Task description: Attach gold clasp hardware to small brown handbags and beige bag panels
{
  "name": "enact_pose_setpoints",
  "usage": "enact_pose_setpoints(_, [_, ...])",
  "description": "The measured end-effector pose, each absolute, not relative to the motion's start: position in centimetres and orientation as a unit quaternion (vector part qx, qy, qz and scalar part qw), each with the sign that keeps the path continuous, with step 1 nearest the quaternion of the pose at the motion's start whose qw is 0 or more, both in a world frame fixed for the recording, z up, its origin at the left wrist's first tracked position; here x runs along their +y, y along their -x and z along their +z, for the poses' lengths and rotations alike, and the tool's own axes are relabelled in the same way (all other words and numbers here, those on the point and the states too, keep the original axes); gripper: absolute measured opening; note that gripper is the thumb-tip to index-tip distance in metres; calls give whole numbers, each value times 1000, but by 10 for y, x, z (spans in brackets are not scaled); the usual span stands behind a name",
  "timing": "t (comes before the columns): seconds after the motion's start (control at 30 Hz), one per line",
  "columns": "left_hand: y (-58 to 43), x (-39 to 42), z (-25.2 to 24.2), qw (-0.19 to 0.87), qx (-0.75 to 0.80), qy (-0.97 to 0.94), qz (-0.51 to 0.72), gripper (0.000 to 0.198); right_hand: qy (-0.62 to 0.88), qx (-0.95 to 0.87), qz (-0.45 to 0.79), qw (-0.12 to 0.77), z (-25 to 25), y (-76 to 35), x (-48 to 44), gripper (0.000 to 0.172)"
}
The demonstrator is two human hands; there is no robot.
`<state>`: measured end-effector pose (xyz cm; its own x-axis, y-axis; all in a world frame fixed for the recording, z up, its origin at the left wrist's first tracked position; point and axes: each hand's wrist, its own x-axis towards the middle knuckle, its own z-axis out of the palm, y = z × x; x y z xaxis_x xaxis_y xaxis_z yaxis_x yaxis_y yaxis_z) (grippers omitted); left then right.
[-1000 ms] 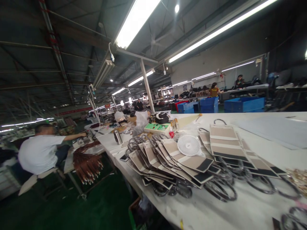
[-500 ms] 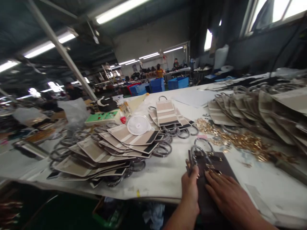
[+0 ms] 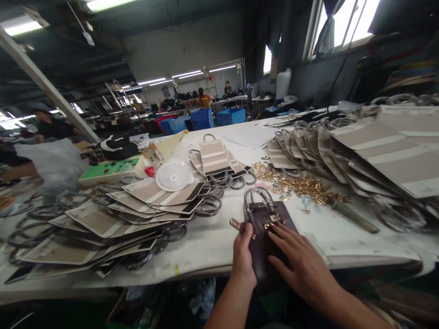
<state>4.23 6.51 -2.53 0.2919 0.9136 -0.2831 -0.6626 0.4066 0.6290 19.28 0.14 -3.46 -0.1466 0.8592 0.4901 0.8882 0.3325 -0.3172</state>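
A dark brown handbag panel (image 3: pixel 263 253) lies at the table's front edge, its two looped handles (image 3: pixel 261 201) wrapped in clear film. My left hand (image 3: pixel 244 258) is closed on its left edge, thumb on top. A gold-coloured metal piece (image 3: pixel 235 224) juts out above that thumb; what it belongs to is unclear. My right hand (image 3: pixel 302 260) lies over the panel with its fingers stretched out. Its fingertips are at the gold clasp (image 3: pixel 273 221) below the handles. Part of the panel is hidden under my right hand.
Stacked beige-backed panels (image 3: pixel 89 217) lie on the left, more panels (image 3: pixel 373 141) on the right. Loose gold hardware (image 3: pixel 308 187) is heaped beyond the bag, near a dull green tool-like bar (image 3: pixel 356 217). A white fan (image 3: pixel 174 176) rests on the left stack.
The whole view has swung to the right. The gold-coloured piece by my left thumb now sticks out further leftward. Both hands stay at the panel, my right fingers slightly more spread.
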Motion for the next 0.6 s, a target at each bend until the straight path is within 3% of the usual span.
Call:
enact_pose_setpoints(0.13, [-49, 39, 18, 724, 277, -325, 542, 52, 573, -725, 6, 382, -6, -190, -15, 71])
enact_pose_setpoints(0.23, [-57, 16, 49, 716, 208, -392, 538, 68, 551, -689, 61, 468, 19, -191, -20, 83])
enact_pose_setpoints(0.3, [-63, 5, 61, 715, 174, -410, 540, 83, 546, -659, 120, 504, 39, -195, -23, 80])
enact_pose_setpoints(0.47, [-73, 0, 58, 654, 136, -544, 507, 98, 565, -571, 244, 543, 92, -228, -23, 49])
enact_pose_setpoints(0.53, [-70, 8, 49, 604, 173, -596, 501, 92, 568, -533, 316, 542, 106, -248, -13, 48])
enact_pose_setpoints(0.6, [-60, 24, 36, 527, 240, -638, 508, 68, 570, -480, 387, 542, 114, -266, 5, 50])
